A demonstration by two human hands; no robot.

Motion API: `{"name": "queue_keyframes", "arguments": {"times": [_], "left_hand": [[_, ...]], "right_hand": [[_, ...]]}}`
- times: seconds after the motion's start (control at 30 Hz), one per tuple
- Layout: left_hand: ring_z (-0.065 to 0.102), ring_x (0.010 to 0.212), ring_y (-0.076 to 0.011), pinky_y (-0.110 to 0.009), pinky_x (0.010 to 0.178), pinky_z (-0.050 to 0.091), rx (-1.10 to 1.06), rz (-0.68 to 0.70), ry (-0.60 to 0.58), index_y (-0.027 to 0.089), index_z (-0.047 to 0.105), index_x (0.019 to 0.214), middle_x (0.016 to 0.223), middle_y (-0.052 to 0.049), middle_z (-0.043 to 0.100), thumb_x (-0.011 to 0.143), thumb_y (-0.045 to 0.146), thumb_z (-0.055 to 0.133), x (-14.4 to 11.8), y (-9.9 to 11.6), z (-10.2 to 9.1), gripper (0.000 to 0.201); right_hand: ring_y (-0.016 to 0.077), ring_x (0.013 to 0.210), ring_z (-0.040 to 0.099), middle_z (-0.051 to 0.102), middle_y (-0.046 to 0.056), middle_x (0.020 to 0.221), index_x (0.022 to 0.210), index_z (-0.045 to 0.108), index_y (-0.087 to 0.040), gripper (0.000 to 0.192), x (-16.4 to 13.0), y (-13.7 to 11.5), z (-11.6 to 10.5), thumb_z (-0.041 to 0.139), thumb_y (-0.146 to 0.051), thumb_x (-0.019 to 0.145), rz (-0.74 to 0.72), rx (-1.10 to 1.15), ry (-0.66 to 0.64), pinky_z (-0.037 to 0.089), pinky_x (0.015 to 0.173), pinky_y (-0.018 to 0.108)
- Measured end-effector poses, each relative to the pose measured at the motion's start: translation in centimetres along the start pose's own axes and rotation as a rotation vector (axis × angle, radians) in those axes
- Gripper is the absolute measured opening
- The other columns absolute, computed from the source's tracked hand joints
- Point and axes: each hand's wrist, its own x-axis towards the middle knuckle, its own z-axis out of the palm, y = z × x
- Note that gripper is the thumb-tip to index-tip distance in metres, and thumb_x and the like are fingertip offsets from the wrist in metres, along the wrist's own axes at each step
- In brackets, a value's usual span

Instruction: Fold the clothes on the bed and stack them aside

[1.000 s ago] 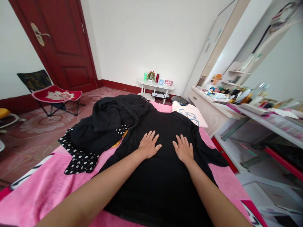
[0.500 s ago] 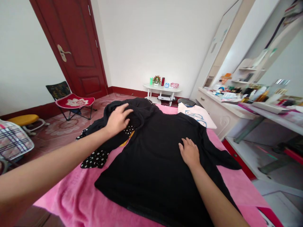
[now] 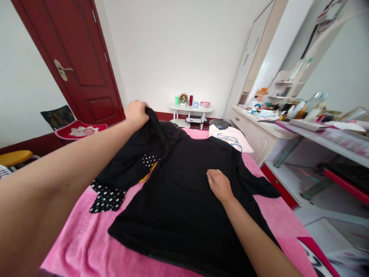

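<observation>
Raised cloth could drag the top askew

The black top (image 3: 184, 215) lies spread over the pink cover (image 3: 77, 231) in front of you, its hem toward you. At its far left a raised black fold (image 3: 154, 122), probably its sleeve, hangs from your left hand (image 3: 137, 114), whose fingers are closed on the edge. Your right hand (image 3: 220, 185) rests on the chest, fingers together and slightly bent; you can't tell from here whether they pinch any fabric.

A hard pull on the left could skew the body, since one resting hand may not anchor it. Dark cloth bunches just beside the fold, with a dotted garment (image 3: 108, 198) and a yellow piece (image 3: 148, 173) peeking out, so a snag might bring them along. Beyond, the pale printed shirt (image 3: 230, 137) lies near the far right shoulder; a sideways slide could rumple it.
</observation>
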Motion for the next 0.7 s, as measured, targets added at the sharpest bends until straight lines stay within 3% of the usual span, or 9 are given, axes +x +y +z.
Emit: {"name": "queue_keyframes", "arguments": {"times": [0.07, 0.17, 0.23, 0.27, 0.37, 0.5, 0.57, 0.63, 0.7], "left_hand": [[0.033, 0.127, -0.0326, -0.047, 0.100, 0.030, -0.021, 0.175, 0.050, 0.007, 0.053, 0.119, 0.121, -0.007, 0.045, 0.089, 0.015, 0.042, -0.1, 5.1, -0.7, 0.033], [0.038, 0.124, -0.0248, -0.040, 0.101, 0.034, -0.132, 0.811, 0.070, 0.019, 0.057, 0.117, 0.129, -0.007, 0.046, 0.086, 0.008, 0.040, -4.1, 11.7, -0.6, 0.038], [0.041, 0.122, -0.0224, -0.037, 0.101, 0.036, -0.177, 1.070, -0.066, 0.023, 0.058, 0.115, 0.128, -0.006, 0.049, 0.086, 0.011, 0.043, -8.6, 13.6, 0.4, 0.036], [0.044, 0.120, -0.0217, -0.035, 0.100, 0.038, -0.187, 1.105, -0.151, 0.024, 0.059, 0.114, 0.126, -0.005, 0.051, 0.086, 0.015, 0.046, -10.9, 13.5, 1.1, 0.033], [0.048, 0.117, -0.0224, -0.035, 0.100, 0.040, -0.177, 0.927, -0.344, 0.026, 0.060, 0.113, 0.128, -0.004, 0.050, 0.083, 0.023, 0.054, -16.8, 9.6, 3.6, 0.031], [0.046, 0.122, -0.0239, -0.035, 0.102, 0.038, -0.101, 0.488, -0.404, 0.026, 0.053, 0.125, 0.134, -0.006, 0.047, 0.079, 0.020, 0.057, -21.0, 1.3, 5.5, 0.046], [0.053, 0.114, -0.0242, -0.034, 0.095, 0.043, -0.057, 0.262, -0.476, 0.026, 0.048, 0.130, 0.128, -0.007, 0.052, 0.078, 0.025, 0.059, -22.2, -1.6, 5.5, 0.053], [0.060, 0.100, -0.0239, -0.032, 0.086, 0.046, -0.036, 0.089, -0.578, 0.026, 0.048, 0.129, 0.115, -0.007, 0.061, 0.077, 0.032, 0.060, -23.2, -3.4, 5.2, 0.054], [0.064, 0.086, -0.0226, -0.029, 0.075, 0.045, -0.038, -0.005, -0.685, 0.026, 0.055, 0.119, 0.097, -0.005, 0.066, 0.077, 0.039, 0.059, -24.0, -4.0, 4.8, 0.044]], "right_hand": [[0.0181, 0.108, 0.056, 0.065, 0.004, 0.115, 0.103, 0.066, -0.022, 0.036, -0.2, 0.0, -0.1, 0.033, -0.025, 0.091, 0.005, 0.050, 0.042, 0.040, 0.097, 0.028], [0.0182, 0.099, 0.061, 0.065, 0.004, 0.113, 0.105, 0.064, -0.022, 0.031, -0.4, 0.8, 0.0, 0.038, -0.029, 0.089, 0.161, 0.201, 0.219, 0.045, 0.090, 0.030], [0.0171, 0.080, 0.065, 0.067, 0.007, 0.105, 0.108, 0.059, -0.019, 0.031, -0.5, 2.0, 0.0, 0.042, -0.032, 0.085, 0.391, 0.394, 0.425, 0.050, 0.078, 0.030], [0.0160, 0.070, 0.064, 0.067, 0.007, 0.097, 0.107, 0.057, -0.017, 0.032, -0.5, 2.7, 0.0, 0.045, -0.032, 0.082, 0.532, 0.509, 0.541, 0.051, 0.069, 0.030], [0.0123, 0.051, 0.057, 0.063, 0.003, 0.073, 0.098, 0.053, -0.014, 0.026, -0.9, 4.4, -0.2, 0.043, -0.029, 0.079, 0.861, 0.757, 0.795, 0.047, 0.050, 0.024], [0.0094, 0.042, 0.050, 0.056, -0.002, 0.060, 0.090, 0.051, -0.017, 0.020, -1.4, 3.6, -0.7, 0.037, -0.029, 0.082, 0.905, 0.859, 0.769, 0.040, 0.040, 0.019], [0.0092, 0.040, 0.050, 0.057, -0.001, 0.056, 0.083, 0.054, -0.016, 0.020, -1.4, 1.4, -1.0, 0.048, -0.035, 0.080, 0.867, 0.971, 0.533, 0.039, 0.037, 0.018], [0.0107, 0.042, 0.056, 0.062, 0.003, 0.059, 0.081, 0.058, -0.014, 0.028, -0.9, -1.7, -1.4, 0.056, -0.041, 0.078, 0.784, 1.109, 0.075, 0.041, 0.037, 0.018], [0.0138, 0.049, 0.063, 0.067, 0.008, 0.070, 0.091, 0.058, -0.012, 0.033, 0.2, -4.8, -1.7, 0.061, -0.043, 0.079, 0.686, 1.184, -0.356, 0.046, 0.040, 0.020]]}}
